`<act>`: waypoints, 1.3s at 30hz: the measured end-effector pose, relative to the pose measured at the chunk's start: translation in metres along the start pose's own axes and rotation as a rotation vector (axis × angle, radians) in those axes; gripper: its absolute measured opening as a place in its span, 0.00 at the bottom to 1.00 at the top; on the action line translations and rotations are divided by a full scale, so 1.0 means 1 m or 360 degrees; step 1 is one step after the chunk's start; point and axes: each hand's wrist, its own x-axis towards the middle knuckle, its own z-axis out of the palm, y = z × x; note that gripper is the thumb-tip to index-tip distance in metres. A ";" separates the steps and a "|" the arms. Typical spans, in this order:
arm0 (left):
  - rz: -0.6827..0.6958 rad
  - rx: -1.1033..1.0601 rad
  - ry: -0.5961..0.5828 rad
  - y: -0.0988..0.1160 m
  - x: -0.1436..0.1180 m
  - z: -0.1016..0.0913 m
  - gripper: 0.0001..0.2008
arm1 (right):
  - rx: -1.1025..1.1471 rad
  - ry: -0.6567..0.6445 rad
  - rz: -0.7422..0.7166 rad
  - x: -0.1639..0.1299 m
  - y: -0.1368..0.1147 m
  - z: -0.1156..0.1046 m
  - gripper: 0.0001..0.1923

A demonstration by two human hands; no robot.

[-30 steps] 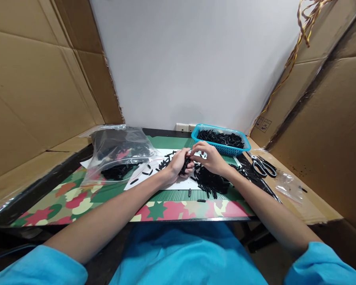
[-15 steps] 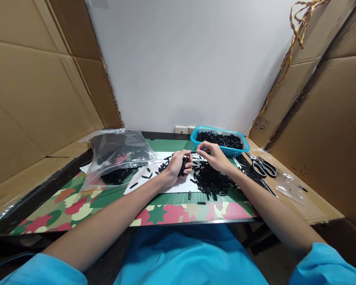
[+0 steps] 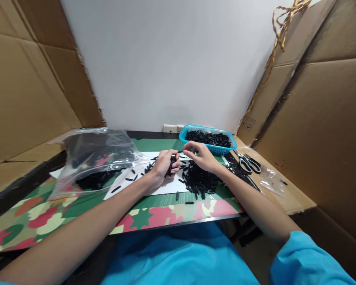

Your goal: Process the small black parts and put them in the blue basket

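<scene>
No writing is legible anywhere. At frame centre, the left hand (image 3: 163,164) is clenched around a bundle of black sticks (image 3: 171,166) pointing roughly upward, while the right hand (image 3: 200,155) pinches one black stick (image 3: 180,151) lying nearly level, beside the blue basket (image 3: 208,139).

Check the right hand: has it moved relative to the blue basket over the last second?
Yes. The right hand has lifted off the black pile, toward the blue basket's near-left corner.

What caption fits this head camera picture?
Left hand grips black pieces while right hand pinches one above the black pile, near a blue basket.
</scene>
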 end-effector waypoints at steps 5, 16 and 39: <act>0.0011 0.0010 -0.0007 0.004 0.000 0.001 0.12 | -0.0044 0.0003 0.0019 0.003 -0.002 -0.002 0.22; 0.0081 0.0033 0.0066 0.003 -0.004 0.004 0.12 | 0.0034 -0.0014 0.0063 0.003 -0.001 0.000 0.24; 0.0284 0.0037 0.0118 0.001 -0.001 0.002 0.13 | 0.0796 -0.0142 0.0443 -0.002 0.005 0.023 0.23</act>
